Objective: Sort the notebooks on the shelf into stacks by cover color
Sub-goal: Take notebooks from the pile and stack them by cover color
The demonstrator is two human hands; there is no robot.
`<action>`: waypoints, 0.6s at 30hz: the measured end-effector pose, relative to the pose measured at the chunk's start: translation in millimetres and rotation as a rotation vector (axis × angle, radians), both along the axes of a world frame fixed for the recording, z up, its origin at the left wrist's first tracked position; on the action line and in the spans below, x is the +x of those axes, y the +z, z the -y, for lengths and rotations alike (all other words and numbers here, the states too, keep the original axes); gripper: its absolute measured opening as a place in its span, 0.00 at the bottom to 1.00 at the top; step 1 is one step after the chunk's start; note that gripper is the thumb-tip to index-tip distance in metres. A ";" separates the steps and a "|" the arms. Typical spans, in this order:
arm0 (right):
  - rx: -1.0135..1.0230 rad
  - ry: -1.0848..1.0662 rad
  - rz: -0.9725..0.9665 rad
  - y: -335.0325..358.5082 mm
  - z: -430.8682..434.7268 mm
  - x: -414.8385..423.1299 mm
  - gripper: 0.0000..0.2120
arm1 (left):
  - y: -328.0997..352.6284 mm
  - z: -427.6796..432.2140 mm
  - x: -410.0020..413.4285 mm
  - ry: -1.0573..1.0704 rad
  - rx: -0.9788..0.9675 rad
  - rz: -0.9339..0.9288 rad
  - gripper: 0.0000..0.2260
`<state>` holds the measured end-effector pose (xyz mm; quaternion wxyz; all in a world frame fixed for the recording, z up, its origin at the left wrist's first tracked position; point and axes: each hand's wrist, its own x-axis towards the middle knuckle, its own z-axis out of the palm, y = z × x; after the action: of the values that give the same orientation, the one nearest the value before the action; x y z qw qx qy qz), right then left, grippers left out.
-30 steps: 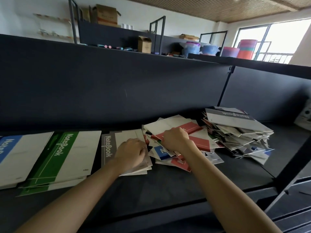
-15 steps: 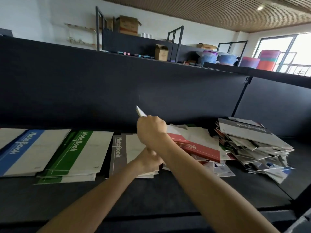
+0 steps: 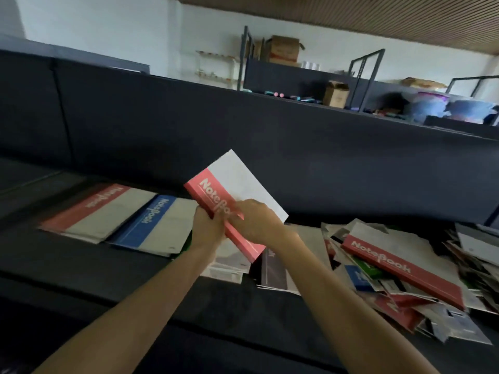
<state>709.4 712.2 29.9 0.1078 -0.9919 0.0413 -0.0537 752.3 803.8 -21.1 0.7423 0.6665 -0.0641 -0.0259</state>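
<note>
Both hands grasp a single red notebook (image 3: 232, 184). The left hand (image 3: 208, 228) curls round the outer edge of its red band. The right hand (image 3: 256, 225) pinches the cover from the front, one finger lying across the white lettering. The item is a thin, flat rectangle of smooth card, white with a red strip along one long side. It is held tilted, clear of the shelf (image 3: 135, 279), whose surface is dark and matte.

On the shelf to the left lie a red stack (image 3: 102, 211) and, touching it, a blue stack (image 3: 154, 225), both squared and flat. To the right sits a loose heap (image 3: 391, 298) of mixed covers, edges splayed and some bent, with a red-banded notebook (image 3: 399, 263) lying askew on top. A grey-banded notebook (image 3: 272, 271) lies below the right wrist.
</note>
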 end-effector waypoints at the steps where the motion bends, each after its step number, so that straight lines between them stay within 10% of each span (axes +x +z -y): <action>1: 0.001 -0.027 -0.001 -6.4 -2.1 7.5 0.19 | -0.3 -14.7 11.0 0.030 -0.028 -0.003 0.11; 9: 0.433 -0.113 0.144 -32.7 -65.8 64.1 0.24 | -5.6 -138.3 100.6 0.161 0.082 -0.029 0.15; 18: 0.436 -0.052 0.178 -51.5 -181.4 123.5 0.16 | 1.0 -238.7 177.0 -0.277 0.580 0.090 0.12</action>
<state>832.9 893.6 -21.6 0.3210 -0.9352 0.0679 -0.1333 929.4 1042.5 -20.1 0.5073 0.8357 -0.1768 -0.1142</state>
